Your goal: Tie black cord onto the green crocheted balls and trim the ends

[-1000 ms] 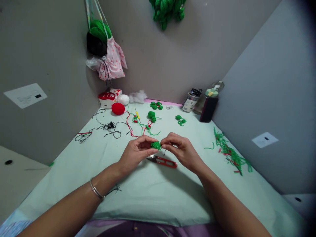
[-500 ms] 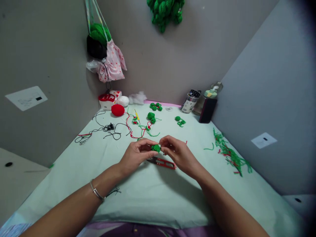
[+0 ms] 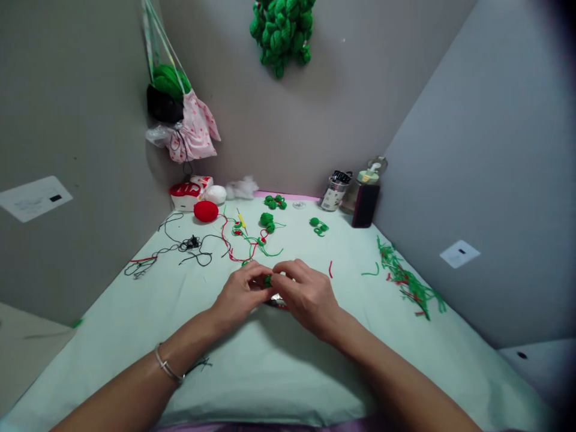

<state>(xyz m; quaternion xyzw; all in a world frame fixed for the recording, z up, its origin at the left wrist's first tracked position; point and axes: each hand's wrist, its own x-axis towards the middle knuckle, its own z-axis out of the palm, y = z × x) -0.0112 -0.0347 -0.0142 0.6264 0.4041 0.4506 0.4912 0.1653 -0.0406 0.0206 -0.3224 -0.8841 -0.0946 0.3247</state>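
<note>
Between the thumb and fingers of my left hand is a small green crocheted piece, mostly covered by fingers. My right hand is closed in a pinch against the right side of that piece; what its fingertips grip is hidden. Under both hands lies a pair of red-handled thread snips, largely hidden by my right hand. Just beyond the hands are tangled red and green yarn strands, a yellow-handled crochet hook and a small green yarn bundle.
A red yarn ball and black thread lie at left. Green and red yarn scraps are heaped at right. A can of pens and a dark phone stand at the back, near the wall.
My right hand has moved left and closed in on the green piece, now covering most of it and of the snips. The camera view has shifted slightly right and up.
</note>
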